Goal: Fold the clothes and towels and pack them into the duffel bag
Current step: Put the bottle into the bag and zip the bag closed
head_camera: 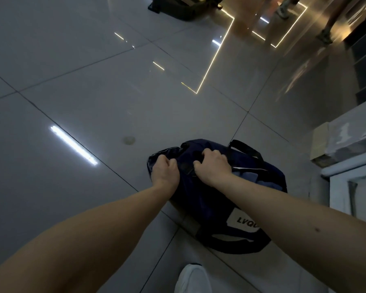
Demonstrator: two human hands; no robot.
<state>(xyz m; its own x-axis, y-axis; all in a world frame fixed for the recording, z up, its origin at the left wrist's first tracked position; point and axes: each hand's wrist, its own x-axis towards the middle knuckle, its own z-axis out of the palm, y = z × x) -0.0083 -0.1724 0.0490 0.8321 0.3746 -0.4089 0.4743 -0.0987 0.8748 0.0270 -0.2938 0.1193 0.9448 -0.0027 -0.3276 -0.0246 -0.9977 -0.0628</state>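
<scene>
Gripping the dark fabric at the far end of the duffel bag (pixel 207 205), my left hand (pixel 164 173) has its fingers curled tight into the cloth, and my right hand (pixel 212 166) clutches the bag's top just beside it, fingers bent down into the material. The bag lies on the glossy tiled floor (pixel 89 106), its opening showing folded blue cloth (pixel 264 182) inside. A black strap (pixel 248 149) arches at its far side, and a white label (pixel 242 222) faces me. My white shoe (pixel 191 278) stands near its closer end.
</scene>
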